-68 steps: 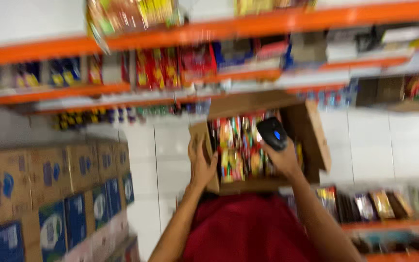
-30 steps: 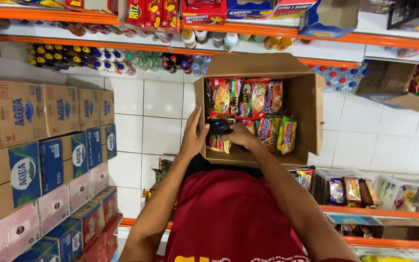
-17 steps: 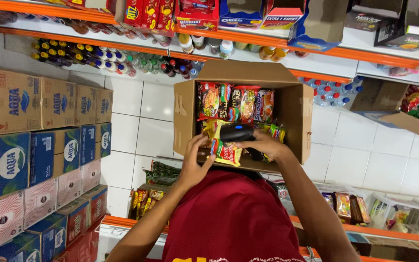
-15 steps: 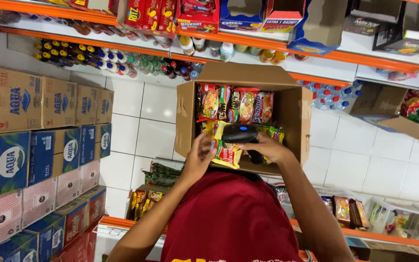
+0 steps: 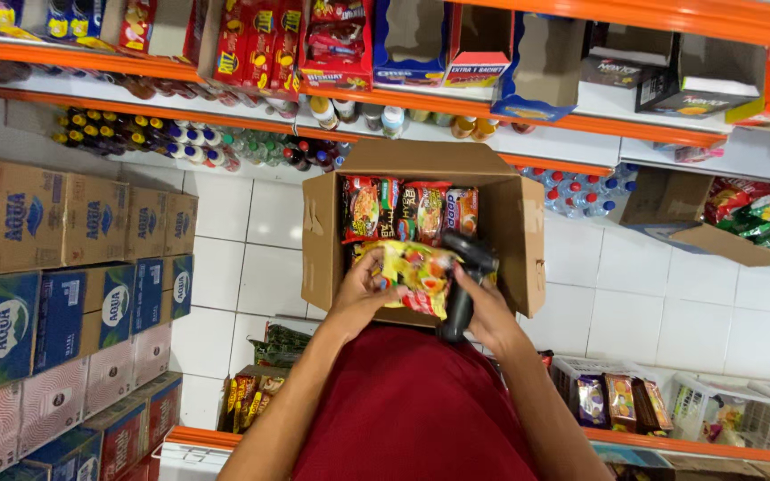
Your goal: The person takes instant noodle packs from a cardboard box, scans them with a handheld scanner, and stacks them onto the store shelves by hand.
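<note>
— In the aisle, between the shelves: what is that person holding?

— The left hand (image 5: 363, 298) has a yellow noodle packet (image 5: 416, 274), its grip closed on the packet's left edge. The right hand (image 5: 483, 312) is wrapped around the handle of a black scanner (image 5: 463, 283).

— Where does the packet sit?

— Just above the open box (image 5: 425, 236), over its near side, tilted a little. The box rests against the person's red shirt (image 5: 412, 410).

— And how do packet and scanner lie to each other?

— That is the relation to watch. The packet lies just left of the scanner, nearly touching it. Its long axis runs left to right, from the left grip toward the scanner's head. The scanner stands roughly upright, head at the top, beside the packet's right end. I cannot tell which way its window faces. The left hand is the one on the packet; the right only comes near it through the scanner.

— What does the packet look like?

— Flat, soft, glossy, yellow with red and green patches, a bit crumpled where it is pinched.

— Anything else in the box?

— More packets (image 5: 407, 209) standing on edge in a row along the far side, red, green and orange.

— And around?

— Stacked cartons (image 5: 64, 267) on the left, bottles (image 5: 189, 142) along the shelf (image 5: 581, 125) above, white floor tiles (image 5: 242, 249) below.
</note>
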